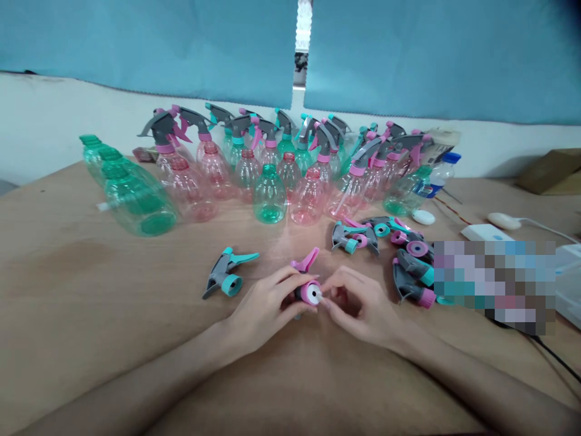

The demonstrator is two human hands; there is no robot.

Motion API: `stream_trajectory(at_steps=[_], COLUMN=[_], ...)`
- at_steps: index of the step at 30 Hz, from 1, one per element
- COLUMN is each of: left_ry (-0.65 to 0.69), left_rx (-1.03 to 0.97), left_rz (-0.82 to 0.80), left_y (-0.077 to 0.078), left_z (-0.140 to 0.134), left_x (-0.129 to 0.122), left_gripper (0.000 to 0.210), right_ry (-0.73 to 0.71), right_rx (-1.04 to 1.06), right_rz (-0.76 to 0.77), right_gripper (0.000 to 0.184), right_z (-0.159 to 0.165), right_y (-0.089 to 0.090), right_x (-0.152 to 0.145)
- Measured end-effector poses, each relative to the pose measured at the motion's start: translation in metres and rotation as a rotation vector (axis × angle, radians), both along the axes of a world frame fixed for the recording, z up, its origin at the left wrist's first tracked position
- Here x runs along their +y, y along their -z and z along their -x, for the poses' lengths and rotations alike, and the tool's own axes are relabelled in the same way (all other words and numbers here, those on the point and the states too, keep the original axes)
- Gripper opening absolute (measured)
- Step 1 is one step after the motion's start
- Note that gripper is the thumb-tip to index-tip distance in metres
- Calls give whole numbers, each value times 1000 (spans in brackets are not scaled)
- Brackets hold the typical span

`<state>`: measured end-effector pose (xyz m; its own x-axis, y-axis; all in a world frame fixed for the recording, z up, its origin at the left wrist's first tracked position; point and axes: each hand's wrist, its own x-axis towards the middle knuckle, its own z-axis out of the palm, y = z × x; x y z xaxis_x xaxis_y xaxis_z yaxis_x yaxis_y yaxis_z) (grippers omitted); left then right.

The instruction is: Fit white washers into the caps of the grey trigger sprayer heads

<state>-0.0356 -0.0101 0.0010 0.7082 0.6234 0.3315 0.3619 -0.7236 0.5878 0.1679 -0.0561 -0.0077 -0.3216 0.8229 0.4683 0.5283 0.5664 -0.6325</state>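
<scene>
My left hand (276, 297) is closed round a trigger spray head (311, 293) with a grey body, a pink trigger and a pink collar. Its white underside with a dark hole faces me. At that opening, the thumb and forefinger of my right hand (363, 306) pinch a small whitish piece (319, 297), too small to name for sure. Left of my hands lies a grey and turquoise spray head (227, 274). More loose spray heads (354, 237) lie beyond my right hand, in grey with pink or turquoise parts.
Behind stand several clear pink bottles (308, 200) and green bottles (270, 197), some capped with spray heads. Open green bottles (140, 200) are at left. A blue-capped bottle (442, 175), white devices with cables (488, 232) and a cardboard box (551, 172) are at right. One patch is pixelated.
</scene>
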Motion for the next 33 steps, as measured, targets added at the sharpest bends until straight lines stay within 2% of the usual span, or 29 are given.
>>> stream_trajectory(at_steps=[5, 11, 19, 26, 33], left_ry=[-35, 10, 40, 44, 60], left_rx=[-18, -77, -86, -46, -69], left_rz=[-83, -214, -228, -211, -197], left_y=[3, 6, 9, 8, 6], left_z=[0, -1, 0, 1, 0], left_x=[-1, 2, 2, 2, 2], left_gripper=[30, 31, 30, 31, 33], right_ry=[-5, -25, -19, -29, -7], right_rx=[-87, -121, -118, -109, -116], right_rz=[68, 55, 31, 84, 83], right_gripper=[19, 17, 19, 7, 15], right_z=[0, 0, 1, 2, -1], right_y=[-1, -4, -4, -5, -3], right_x=[2, 1, 0, 0, -2])
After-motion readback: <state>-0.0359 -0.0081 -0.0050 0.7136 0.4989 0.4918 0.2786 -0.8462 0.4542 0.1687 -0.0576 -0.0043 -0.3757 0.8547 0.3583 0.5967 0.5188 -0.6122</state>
